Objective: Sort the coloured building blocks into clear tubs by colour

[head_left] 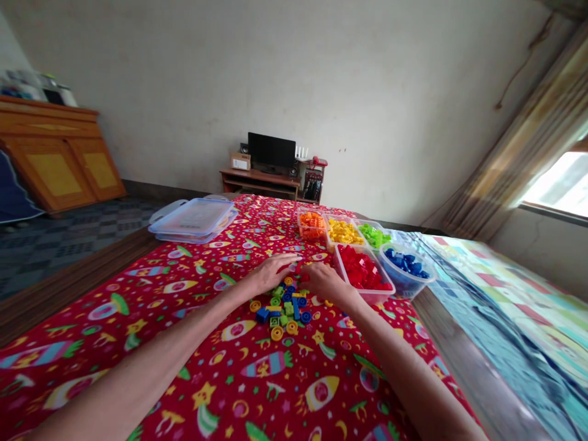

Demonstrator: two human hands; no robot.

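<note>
A small pile of toy building blocks (288, 308) in blue, green and yellow lies on the red patterned cloth, with several round yellow and blue pieces among them. My left hand (274, 272) reaches over the far left side of this pile, fingers stretched out and nothing visible in them. Facing it, my right hand (325, 283) is bent down at the pile's far right. Its fingers are closed at a red block (304, 278), partly hidden by them. Right beside that hand stands a clear tub (374, 296) of red blocks.
Behind the red tub are containers of orange blocks (312, 225), yellow blocks (344, 232) and green blocks (373, 235). A round tub (404, 285) holds blue blocks at the right table edge. Stacked clear lids (195, 219) lie at the far left. A bed (519, 306) adjoins on the right.
</note>
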